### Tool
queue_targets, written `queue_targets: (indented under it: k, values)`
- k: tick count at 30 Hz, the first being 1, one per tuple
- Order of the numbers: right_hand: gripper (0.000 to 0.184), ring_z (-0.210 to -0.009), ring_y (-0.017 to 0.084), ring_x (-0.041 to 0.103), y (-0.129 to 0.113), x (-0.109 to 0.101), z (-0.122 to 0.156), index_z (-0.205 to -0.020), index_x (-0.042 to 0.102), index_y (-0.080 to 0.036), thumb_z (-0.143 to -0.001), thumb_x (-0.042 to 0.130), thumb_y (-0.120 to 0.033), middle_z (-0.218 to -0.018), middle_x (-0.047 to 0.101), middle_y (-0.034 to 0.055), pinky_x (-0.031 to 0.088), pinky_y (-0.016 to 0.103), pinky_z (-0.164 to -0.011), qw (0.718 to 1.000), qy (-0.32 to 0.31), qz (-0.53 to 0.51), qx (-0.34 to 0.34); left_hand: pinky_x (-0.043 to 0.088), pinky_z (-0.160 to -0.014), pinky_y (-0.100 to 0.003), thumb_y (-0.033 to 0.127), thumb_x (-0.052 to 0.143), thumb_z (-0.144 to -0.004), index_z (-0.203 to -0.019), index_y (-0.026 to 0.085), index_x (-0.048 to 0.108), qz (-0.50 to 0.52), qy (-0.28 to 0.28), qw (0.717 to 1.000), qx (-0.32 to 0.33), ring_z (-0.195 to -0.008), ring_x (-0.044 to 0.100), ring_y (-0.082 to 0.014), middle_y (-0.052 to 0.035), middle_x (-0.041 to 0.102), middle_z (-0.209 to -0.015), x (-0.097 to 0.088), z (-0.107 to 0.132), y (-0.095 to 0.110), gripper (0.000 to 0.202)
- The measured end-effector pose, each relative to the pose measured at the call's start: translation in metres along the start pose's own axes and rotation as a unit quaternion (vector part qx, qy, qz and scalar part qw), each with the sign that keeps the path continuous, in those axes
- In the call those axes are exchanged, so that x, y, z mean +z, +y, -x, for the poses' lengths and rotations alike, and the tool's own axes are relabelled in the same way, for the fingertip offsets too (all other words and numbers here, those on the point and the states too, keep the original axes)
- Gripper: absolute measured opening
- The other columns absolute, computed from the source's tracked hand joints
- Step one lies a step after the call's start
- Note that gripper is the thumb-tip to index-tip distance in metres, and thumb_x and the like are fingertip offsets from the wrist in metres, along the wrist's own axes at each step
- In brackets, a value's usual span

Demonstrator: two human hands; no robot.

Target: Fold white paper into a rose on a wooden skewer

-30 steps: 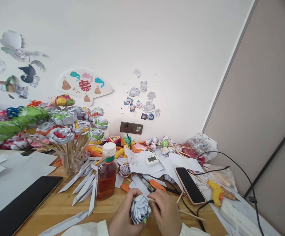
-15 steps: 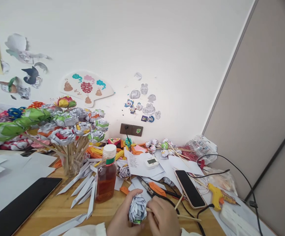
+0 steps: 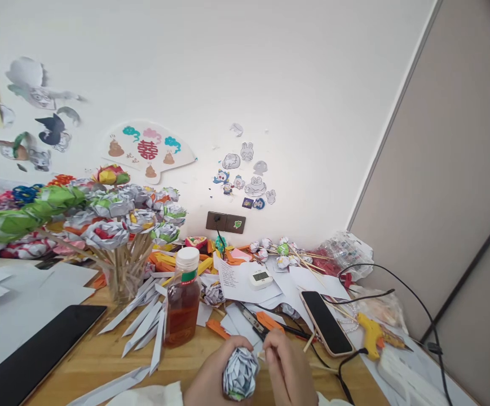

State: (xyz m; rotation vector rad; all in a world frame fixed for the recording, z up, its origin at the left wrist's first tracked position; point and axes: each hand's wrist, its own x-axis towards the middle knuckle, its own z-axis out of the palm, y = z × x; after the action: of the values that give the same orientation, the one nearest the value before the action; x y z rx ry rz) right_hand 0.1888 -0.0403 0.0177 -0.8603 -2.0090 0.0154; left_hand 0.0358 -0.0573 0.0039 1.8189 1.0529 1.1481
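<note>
A white paper flower (image 3: 240,373) with many folded petals and a trace of green at its base is in my left hand (image 3: 211,375), the thumb and fingers curled around it. My right hand (image 3: 289,369) is closed on a thin wooden stick (image 3: 323,367). The stick's pale tip pokes out beside the flower, with a small gap between them. Past my right hand the rest of the stick runs off to the right. An amber bottle (image 3: 182,310) with a white cap stands on the table ahead of my left hand.
Folded white paper strips (image 3: 143,324) lie left of the bottle, near a jar of paper flowers (image 3: 122,276). A black tablet (image 3: 45,355) lies at left. At right are a phone (image 3: 328,324), a yellow glue gun (image 3: 371,336), a power strip (image 3: 409,375) and cables. A white timer (image 3: 260,277) sits behind.
My right hand has drawn slightly right, and the stick's tip has come away from the flower. The flower has turned and dropped a little in my left hand.
</note>
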Motion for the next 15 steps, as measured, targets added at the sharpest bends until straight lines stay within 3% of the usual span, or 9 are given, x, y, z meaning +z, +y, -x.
queue_targets:
  k: [8,15]
  values:
    - [0.021,-0.066,0.015,0.050,0.004,0.004,-0.005,-0.084,0.052,-0.020,-0.087,0.032,-0.024,-0.073,0.048,0.0033,0.040,0.025,-0.057,0.995,-0.068,-0.021,-0.070,0.041,-0.071,-0.024,-0.003,0.053,-0.049,-0.099,0.020,0.044,0.009,-0.041,0.999,0.003,-0.081,0.053,-0.0174,0.0000,0.057,-0.091,-0.001,0.001,-0.002,0.056]
    - [0.019,-0.073,0.016,0.050,0.007,-0.001,-0.004,-0.096,0.053,-0.020,-0.086,0.036,-0.023,-0.082,0.047,0.0053,0.042,0.027,-0.061,0.989,-0.090,-0.052,-0.104,0.042,-0.068,-0.023,-0.002,0.048,-0.051,-0.096,0.019,0.046,-0.018,-0.020,1.000,0.004,-0.077,0.055,-0.0156,0.0003,0.058,-0.086,0.001,0.002,0.007,0.050]
